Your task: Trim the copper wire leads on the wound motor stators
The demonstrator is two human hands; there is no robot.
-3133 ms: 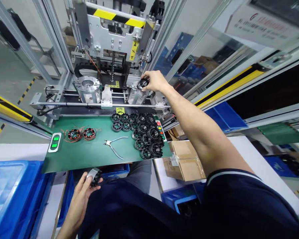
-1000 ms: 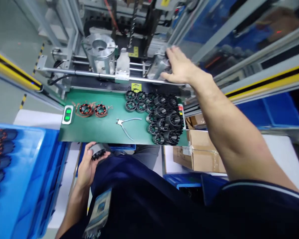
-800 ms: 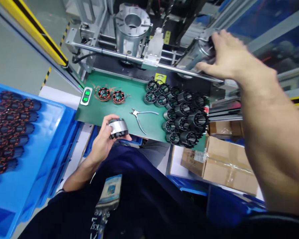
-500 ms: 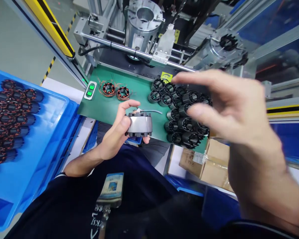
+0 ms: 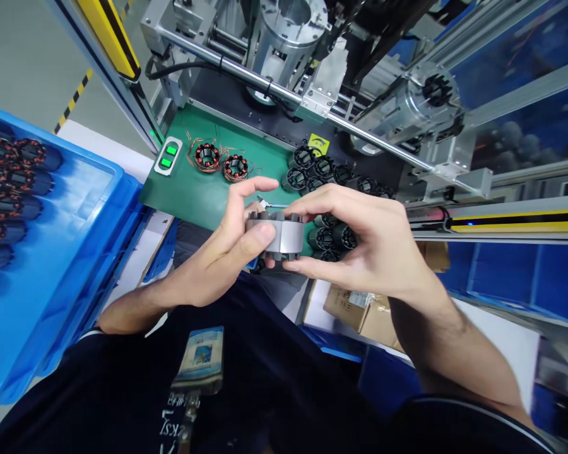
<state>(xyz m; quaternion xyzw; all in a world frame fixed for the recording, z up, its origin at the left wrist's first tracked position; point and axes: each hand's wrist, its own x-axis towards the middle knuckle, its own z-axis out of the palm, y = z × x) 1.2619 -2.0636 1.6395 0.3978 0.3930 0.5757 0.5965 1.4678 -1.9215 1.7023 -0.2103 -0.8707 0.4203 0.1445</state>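
Between my hands is a silver metal ring with black toothed edges (image 5: pixel 288 236). My left hand (image 5: pixel 227 246) grips its left side, thumb across the front. My right hand (image 5: pixel 360 236) holds the right side, fingers on the top edge and thumb at the bottom. A small white-tipped tool with a grey-blue stem (image 5: pixel 264 203) shows just behind the ring; what holds it is hidden. Two copper-wound rings (image 5: pixel 207 156) with loose wires lie on the green mat (image 5: pixel 194 195). Several black toothed rings (image 5: pixel 305 157) stand on the mat's right part, partly behind my right hand.
A machine with a metal rail (image 5: pixel 274 91) and cylindrical fixtures (image 5: pixel 291 38) stands behind the mat. A switch box with green buttons (image 5: pixel 168 156) sits at the mat's left. Blue trays (image 5: pixel 76 246) with wound rings are at left, cardboard boxes (image 5: pixel 345 309) at lower right.
My right hand has come down and left from above the black rings and closed on the metal ring. My left hand still holds it. The whole view has shifted slightly.
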